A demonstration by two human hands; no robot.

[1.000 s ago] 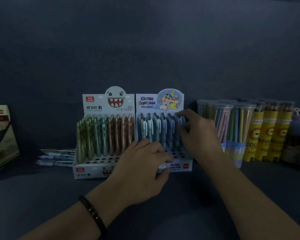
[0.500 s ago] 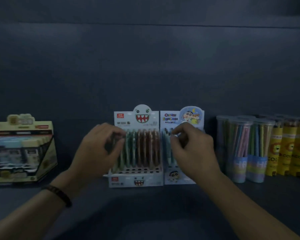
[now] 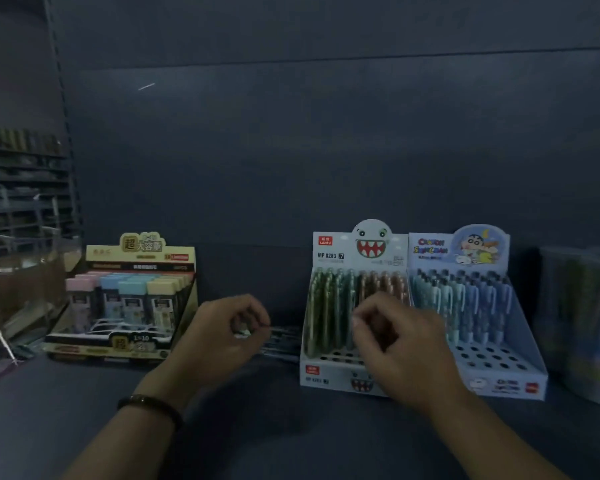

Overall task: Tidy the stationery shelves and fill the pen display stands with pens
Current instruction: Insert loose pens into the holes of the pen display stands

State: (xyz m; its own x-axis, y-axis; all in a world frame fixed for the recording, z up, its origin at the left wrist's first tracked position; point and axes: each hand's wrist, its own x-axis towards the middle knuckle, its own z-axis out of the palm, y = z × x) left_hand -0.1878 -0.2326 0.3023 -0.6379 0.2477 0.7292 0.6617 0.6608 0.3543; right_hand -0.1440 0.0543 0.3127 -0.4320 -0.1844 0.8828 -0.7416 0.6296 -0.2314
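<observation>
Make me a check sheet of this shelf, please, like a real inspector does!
Surface: dark shelf, dimly lit.
Job's things: monster pen stand and cartoon pen stand side by side, back rows filled, front holes empty; loose pens lying left of the monster stand.
Clutter: yellow box of pastel cases on the left; clear tubs on the right, blurred.
Hands: left hand curled by the loose pens; right hand curled in front of the monster stand's pens; whether either holds a pen is too blurred to tell.
Cables: nothing seen.
Surroundings: dark back wall; more shelves far left.
</observation>
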